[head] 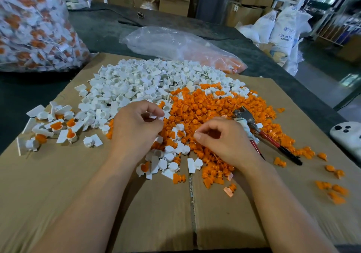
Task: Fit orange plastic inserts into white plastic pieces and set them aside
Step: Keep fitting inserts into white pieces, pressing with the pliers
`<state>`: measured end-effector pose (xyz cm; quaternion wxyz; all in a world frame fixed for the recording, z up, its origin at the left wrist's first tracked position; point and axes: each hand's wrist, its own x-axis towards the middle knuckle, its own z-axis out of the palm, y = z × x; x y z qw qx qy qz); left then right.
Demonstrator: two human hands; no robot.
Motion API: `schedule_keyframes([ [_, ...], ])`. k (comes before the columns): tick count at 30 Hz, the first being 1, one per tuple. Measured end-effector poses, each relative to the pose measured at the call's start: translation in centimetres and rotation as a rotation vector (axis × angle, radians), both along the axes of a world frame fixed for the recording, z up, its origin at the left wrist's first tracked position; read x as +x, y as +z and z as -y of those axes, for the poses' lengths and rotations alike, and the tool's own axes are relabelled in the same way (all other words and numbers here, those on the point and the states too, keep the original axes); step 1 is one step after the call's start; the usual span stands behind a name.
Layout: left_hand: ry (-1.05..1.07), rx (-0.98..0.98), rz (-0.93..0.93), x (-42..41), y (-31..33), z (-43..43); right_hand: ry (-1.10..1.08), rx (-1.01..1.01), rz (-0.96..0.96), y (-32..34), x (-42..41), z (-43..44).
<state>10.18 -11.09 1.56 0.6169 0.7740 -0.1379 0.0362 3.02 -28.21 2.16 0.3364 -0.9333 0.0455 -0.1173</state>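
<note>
A heap of white plastic pieces point(140, 80) lies on flattened cardboard point(78, 184), with a heap of orange inserts point(205, 106) to its right. My left hand point(134, 127) hovers where the heaps meet and pinches a white piece point(159, 117) between thumb and fingertips. My right hand point(220, 137) rests on the orange heap with fingers curled; what it holds is hidden. Several fitted white-and-orange pieces point(56, 127) lie at the left.
Red-handled pliers point(261, 133) lie on the orange heap right of my right hand. A clear bag of fitted pieces point(33, 24) stands at the far left, another plastic bag point(175, 45) behind the heaps. A white device point(347, 137) sits at the right edge.
</note>
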Motion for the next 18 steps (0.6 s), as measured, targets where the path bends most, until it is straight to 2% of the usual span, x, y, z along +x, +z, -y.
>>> schedule_keyframes([
  [4, 0.006, -0.008, 0.009, -0.17, 0.00, 0.09, 0.093, -0.160, -0.096, -0.12, 0.03, -0.29],
  [9, -0.001, -0.038, 0.009, -0.24, -0.03, 0.15, 0.097, -0.257, -0.102, -0.32, 0.14, -0.48],
  [15, -0.012, -0.047, -0.009, -0.43, 0.13, 0.09, 0.100, -0.223, -0.056, -0.72, 0.17, -0.46],
  [18, -0.031, -0.074, -0.035, -0.34, 0.14, 0.15, 0.065, -0.095, 0.015, -0.50, 0.12, -0.35],
])
